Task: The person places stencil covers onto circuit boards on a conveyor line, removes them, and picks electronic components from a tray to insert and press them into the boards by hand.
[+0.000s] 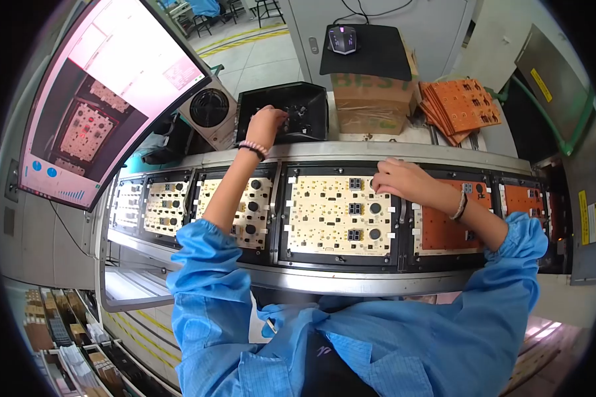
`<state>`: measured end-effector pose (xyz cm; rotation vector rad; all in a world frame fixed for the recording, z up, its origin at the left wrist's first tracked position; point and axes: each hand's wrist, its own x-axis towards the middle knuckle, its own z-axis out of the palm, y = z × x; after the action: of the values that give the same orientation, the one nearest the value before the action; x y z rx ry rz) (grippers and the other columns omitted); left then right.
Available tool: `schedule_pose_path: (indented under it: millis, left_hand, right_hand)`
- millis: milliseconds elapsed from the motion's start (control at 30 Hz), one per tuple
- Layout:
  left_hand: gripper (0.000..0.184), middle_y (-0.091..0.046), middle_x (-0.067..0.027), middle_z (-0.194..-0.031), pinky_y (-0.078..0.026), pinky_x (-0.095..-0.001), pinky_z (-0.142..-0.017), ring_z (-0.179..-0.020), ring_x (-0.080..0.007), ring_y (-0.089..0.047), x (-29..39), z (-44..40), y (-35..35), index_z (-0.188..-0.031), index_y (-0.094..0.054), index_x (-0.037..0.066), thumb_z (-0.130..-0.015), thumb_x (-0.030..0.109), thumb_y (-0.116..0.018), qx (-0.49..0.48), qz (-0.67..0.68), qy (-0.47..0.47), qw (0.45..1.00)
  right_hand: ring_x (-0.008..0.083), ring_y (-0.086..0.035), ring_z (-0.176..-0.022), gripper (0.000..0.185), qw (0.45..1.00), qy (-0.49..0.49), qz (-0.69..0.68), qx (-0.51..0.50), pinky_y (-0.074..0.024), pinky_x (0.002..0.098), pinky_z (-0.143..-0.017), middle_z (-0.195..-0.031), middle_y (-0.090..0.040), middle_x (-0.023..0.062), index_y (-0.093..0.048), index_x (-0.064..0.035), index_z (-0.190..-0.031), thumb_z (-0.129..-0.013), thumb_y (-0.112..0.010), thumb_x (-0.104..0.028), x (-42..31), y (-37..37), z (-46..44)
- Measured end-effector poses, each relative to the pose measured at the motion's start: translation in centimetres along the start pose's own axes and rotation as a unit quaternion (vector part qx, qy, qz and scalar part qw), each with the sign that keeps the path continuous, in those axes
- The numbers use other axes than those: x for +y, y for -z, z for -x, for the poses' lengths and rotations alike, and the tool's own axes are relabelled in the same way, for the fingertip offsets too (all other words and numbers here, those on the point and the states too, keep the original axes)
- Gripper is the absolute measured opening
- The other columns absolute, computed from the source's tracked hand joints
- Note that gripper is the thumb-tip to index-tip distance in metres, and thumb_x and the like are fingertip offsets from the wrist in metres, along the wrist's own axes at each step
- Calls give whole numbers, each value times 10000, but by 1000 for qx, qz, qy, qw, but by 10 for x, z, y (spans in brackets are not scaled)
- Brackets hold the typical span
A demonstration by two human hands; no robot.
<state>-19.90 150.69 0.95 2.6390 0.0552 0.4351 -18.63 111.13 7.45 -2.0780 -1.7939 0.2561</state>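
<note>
My left hand (265, 128) reaches over the near left part of a black bin (319, 106) that holds small dark parts. Its fingers are pinched together, and whatever is in them is too small to name. My right hand (404, 181) is at the upper right corner of a cream circuit board (311, 225), fingers curled downward; their tips and anything in them are hidden. On this board sit small digit displays (355, 209) and dark round parts (375, 234). The board lies in a black frame (281, 218) on the metal line.
Similar boards (167, 205) lie to the left; an orange board (444, 221) lies right. Behind stand a cardboard box (371, 109) bearing a mouse (342, 40), and a stack of orange panels (463, 106). A monitor (132, 59) leans in at upper left, near a fan unit (210, 108).
</note>
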Motion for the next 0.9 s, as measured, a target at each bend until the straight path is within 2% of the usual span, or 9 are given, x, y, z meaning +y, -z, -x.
schedule_pose_path:
  millis: [133,267,400,467,533,600,633,733,900]
  left_hand:
    - [80,-724,-107,-889,-551,-330,-674,-746,-231,-706,52,33,29,-962,-729,43,-893,74,-702,73,124,-37,989]
    - [54,-731,-88,-904,-559,-293,-679,-748,-181,-699,97,65,49,-949,-713,24,-903,52,-710,-80,245,-44,965]
    - [122,-721,-96,-954,-572,-317,-737,-854,-203,-702,131,91,41,-998,-742,36,-889,80,-711,-155,267,-185,933]
    - [142,-716,-108,-945,-564,-338,-780,-865,-233,-701,144,99,26,-1018,-729,35,-888,88,-709,-143,281,-258,913]
    - [153,-717,-99,-951,-558,-343,-804,-876,-253,-699,158,109,16,-1025,-710,44,-884,102,-712,-201,313,-217,903]
    - [128,-700,-96,-938,-553,-354,-803,-881,-277,-687,167,110,6,-995,-675,51,-907,144,-686,-176,308,-282,892]
    - [129,-694,-98,-950,-550,-368,-814,-897,-287,-682,170,111,-1,-989,-659,51,-926,163,-660,-186,302,-292,888]
    - [102,-593,-51,-971,-514,-345,-843,-975,-228,-603,178,105,-20,-958,-612,92,-867,139,-614,-112,210,-431,870]
    - [163,-600,2,-1052,-482,-309,-881,-1052,-179,-586,176,96,-37,-986,-637,142,-826,161,-611,-66,73,-538,837]
  right_hand:
    - [190,-557,-849,89,975,142,170,-21,-491,317,-690,-858,-489,32,-579,-118,-927,-842,-609,-116,2,11,-5]
    - [154,-557,-838,121,953,211,214,-28,-492,289,-662,-850,-481,13,-577,-133,-927,-816,-615,-105,10,13,-7]
    - [176,-566,-818,120,947,223,218,-76,-494,296,-657,-860,-508,23,-601,-122,-978,-865,-634,-144,14,15,-9]
    - [165,-558,-802,131,984,138,104,-43,-491,292,-662,-874,-529,15,-605,-97,-1045,-928,-621,-153,13,10,-4]
    - [148,-559,-818,153,998,0,-64,22,-492,289,-687,-918,-555,15,-604,-78,-1108,-993,-582,-177,13,3,2]
    - [124,-568,-864,200,936,-187,-276,115,-497,285,-732,-992,-586,23,-597,-65,-1165,-1058,-517,-214,7,-1,2]
    - [94,-559,-912,219,903,-250,-325,128,-502,277,-813,-1024,-580,29,-552,-23,-1233,-1056,-466,-117,5,3,4]
    - [127,-578,-919,245,840,-245,-461,148,-506,287,-885,-1003,-591,28,-534,21,-1247,-1032,-433,-39,9,9,10]
    - [217,-622,-1221,369,802,-255,-529,109,-519,338,-1024,-1341,-621,178,-508,20,-1360,-1036,-534,-155,-13,29,23]
